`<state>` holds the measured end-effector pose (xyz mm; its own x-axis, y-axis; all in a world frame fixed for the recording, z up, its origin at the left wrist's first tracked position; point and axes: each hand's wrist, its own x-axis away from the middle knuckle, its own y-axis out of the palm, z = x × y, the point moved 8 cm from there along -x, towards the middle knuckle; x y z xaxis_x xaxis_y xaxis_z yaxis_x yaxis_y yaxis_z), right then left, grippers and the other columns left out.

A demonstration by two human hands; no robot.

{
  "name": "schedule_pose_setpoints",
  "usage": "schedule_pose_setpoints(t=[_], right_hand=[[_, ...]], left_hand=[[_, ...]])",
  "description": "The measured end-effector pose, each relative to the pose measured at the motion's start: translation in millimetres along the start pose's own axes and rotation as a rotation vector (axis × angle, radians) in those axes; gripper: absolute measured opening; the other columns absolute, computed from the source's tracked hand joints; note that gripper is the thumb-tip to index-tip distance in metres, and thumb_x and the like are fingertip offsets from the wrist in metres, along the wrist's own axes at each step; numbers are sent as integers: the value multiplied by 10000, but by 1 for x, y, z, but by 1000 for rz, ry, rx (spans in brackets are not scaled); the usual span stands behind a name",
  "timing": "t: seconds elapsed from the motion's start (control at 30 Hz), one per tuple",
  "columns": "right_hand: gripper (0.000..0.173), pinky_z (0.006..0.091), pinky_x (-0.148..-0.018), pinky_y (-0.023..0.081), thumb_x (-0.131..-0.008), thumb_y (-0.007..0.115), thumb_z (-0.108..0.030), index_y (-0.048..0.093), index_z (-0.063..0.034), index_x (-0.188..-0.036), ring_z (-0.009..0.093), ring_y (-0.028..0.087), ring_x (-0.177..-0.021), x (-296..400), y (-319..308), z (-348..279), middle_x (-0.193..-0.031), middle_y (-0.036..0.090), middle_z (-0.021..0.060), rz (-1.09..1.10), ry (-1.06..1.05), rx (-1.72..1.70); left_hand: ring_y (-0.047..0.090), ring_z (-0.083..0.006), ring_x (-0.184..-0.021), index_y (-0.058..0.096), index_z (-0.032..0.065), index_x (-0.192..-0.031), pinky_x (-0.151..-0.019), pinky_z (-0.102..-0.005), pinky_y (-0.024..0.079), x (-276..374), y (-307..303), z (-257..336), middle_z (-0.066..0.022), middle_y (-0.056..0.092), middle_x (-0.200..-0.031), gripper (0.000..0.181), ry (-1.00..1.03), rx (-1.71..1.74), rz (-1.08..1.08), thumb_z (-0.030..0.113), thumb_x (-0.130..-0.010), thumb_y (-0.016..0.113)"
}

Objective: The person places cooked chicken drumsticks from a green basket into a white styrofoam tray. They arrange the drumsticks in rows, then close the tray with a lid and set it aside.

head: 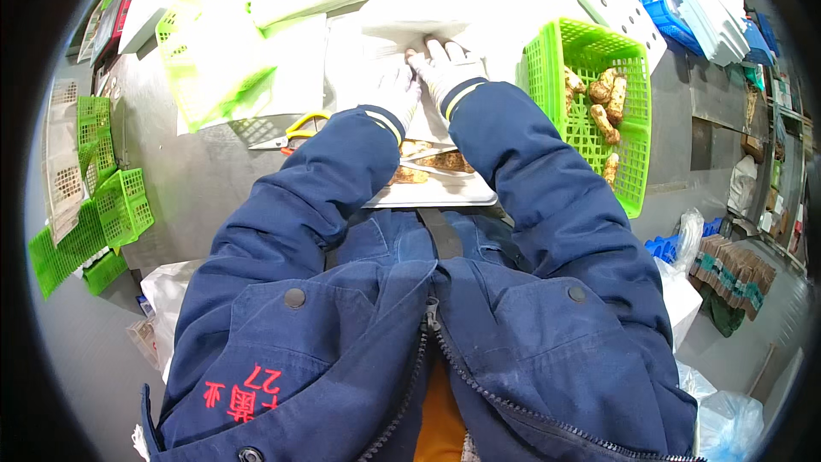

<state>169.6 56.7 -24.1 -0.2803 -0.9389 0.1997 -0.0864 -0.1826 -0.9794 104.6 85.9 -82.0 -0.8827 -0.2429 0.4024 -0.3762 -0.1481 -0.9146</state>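
Observation:
My right hand [449,67], in a whitish glove, lies on a white sheet [436,125] with its fingers apart and pointing away from me. Close to its left is my gloved left hand [399,91], partly washed out by glare; its fingers and any grip are unclear. Nearer to me, between my forearms, brown-and-cream mushrooms [410,175] rest on a white tray or board [442,196]. Pale strips cross over them. Left of my left cuff lie yellow-handled scissors [304,128], partly covered by my sleeve.
A green plastic basket [635,160] on the right holds several mushrooms [606,93]. Another green basket [192,96] stands at left on the metal table [186,186]. A blue crate [660,0] is at the far right. Strong glare hides the back of the table.

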Motion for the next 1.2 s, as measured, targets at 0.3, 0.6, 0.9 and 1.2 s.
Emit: schedule_pose_setpoints(t=[0.3,0.6,0.9,1.2], right_hand=[[386,387,-857,413,-767,596,-309,571,-82,-1077,310,520,-984,80,-6,-21,-1047,570,161,87,-192,-405],[509,421,-930,366,-707,648,-383,566,-40,-1073,301,509,-1041,91,34,-15,-1080,560,165,-242,-57,-333],[197,348,-691,497,-825,548,-102,585,-25,-1003,294,597,-758,143,-77,91,-859,617,152,557,172,-393],[594,374,-887,427,-736,706,-268,463,-49,-1233,270,529,-1071,149,71,229,-1211,507,189,-157,991,-649]], left_hand=[[530,-265,-955,591,93,-1015,-914,-405,359,55,-27,13,-103,578,-1027,299,37,235,182,263,-777,530],[522,-256,-998,524,0,-1061,-1043,-426,235,94,-28,23,-141,549,-1048,502,271,-27,123,387,-747,585],[470,-281,-1104,441,26,-1224,-1007,-443,281,106,-46,14,-150,509,-1161,530,241,182,446,285,-780,568],[470,-309,-1088,399,42,-1263,-953,-445,333,107,-80,19,-158,494,-1183,515,255,352,539,124,-781,561]])
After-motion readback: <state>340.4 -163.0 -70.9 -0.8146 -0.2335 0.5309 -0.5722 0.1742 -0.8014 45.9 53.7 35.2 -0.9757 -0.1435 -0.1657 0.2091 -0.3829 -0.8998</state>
